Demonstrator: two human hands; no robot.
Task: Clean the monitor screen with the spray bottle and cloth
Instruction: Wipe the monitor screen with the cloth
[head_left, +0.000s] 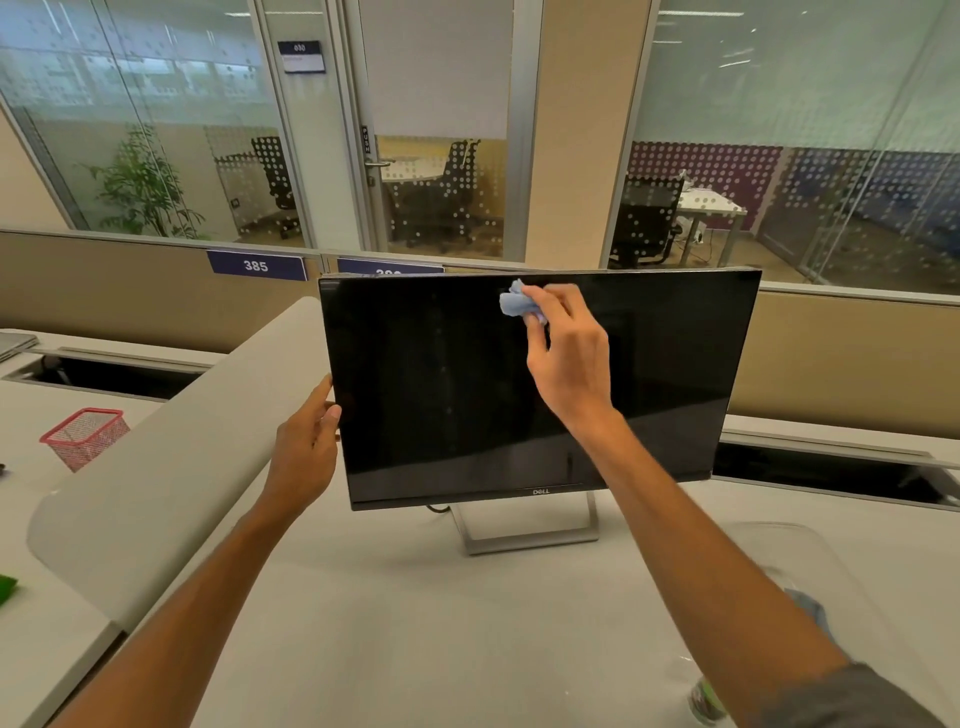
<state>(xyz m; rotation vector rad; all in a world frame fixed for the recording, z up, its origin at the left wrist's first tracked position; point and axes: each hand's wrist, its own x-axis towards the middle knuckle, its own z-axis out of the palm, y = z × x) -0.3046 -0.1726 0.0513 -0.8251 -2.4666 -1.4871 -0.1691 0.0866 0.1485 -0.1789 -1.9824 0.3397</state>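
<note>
Two bare forearms enter from the near edge. The left hand (306, 447) and its arm show no sleeve, watch or ring. Near the right hand (569, 358) the arm is bare too; a dark grey sleeve (852, 696) covers its upper part.

We can barely make out the spray bottle (706, 701), it's mostly behind the right forearm. The second desk number sign (389, 268) is half hidden by the monitor (441, 389), so unreadable.
</note>
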